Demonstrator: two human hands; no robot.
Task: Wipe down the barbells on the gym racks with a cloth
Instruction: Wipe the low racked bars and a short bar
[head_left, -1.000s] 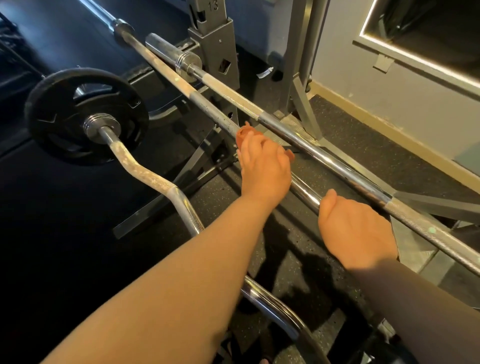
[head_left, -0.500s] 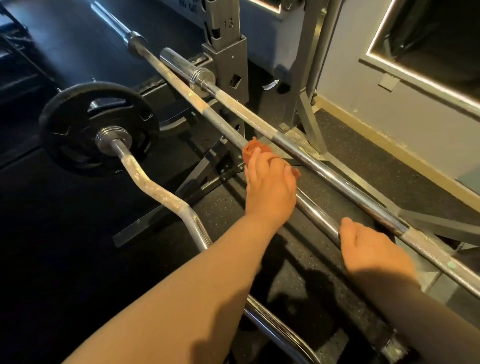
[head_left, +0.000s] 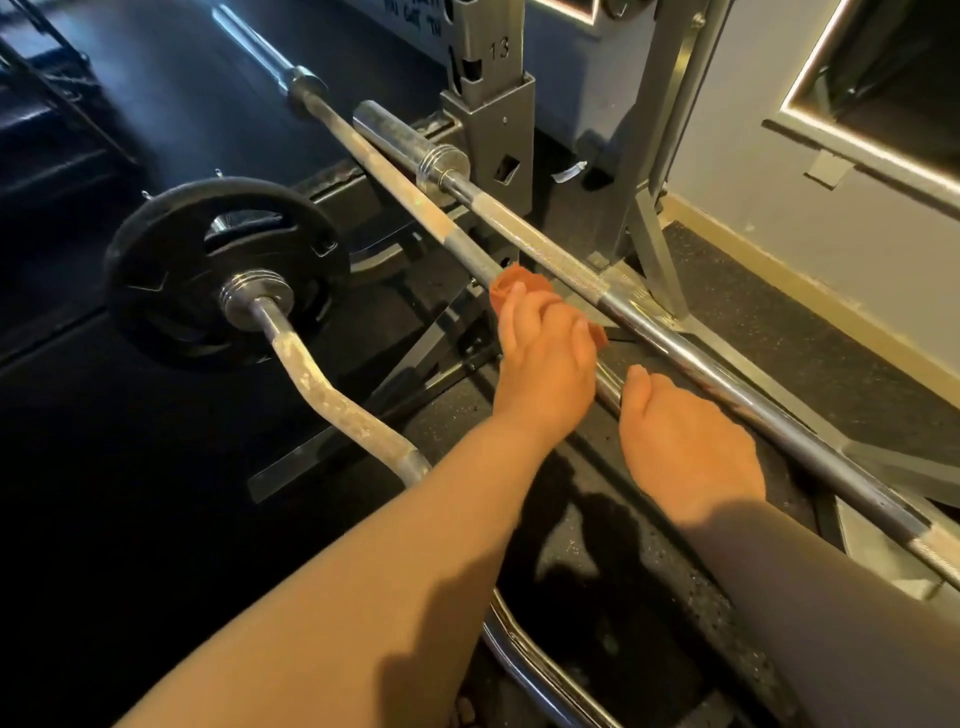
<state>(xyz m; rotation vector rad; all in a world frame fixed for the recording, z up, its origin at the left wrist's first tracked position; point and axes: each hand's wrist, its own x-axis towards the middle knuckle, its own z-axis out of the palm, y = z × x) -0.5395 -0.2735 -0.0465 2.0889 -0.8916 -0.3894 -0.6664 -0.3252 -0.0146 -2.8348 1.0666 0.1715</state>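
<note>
The left hand (head_left: 545, 364) is clamping an orange cloth (head_left: 519, 285) around the middle barbell (head_left: 457, 241) on the rack (head_left: 493, 130) to rub it, while the right hand (head_left: 685, 441) is gripping that barbell just beside, likely steadying it.

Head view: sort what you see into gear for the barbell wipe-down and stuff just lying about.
In the job: orange cloth; left hand holding it on the middle barbell; right hand gripping that bar; far barbell; curl bar.
Lying about: weight plate; rack upright; white scrap on the floor.
</note>
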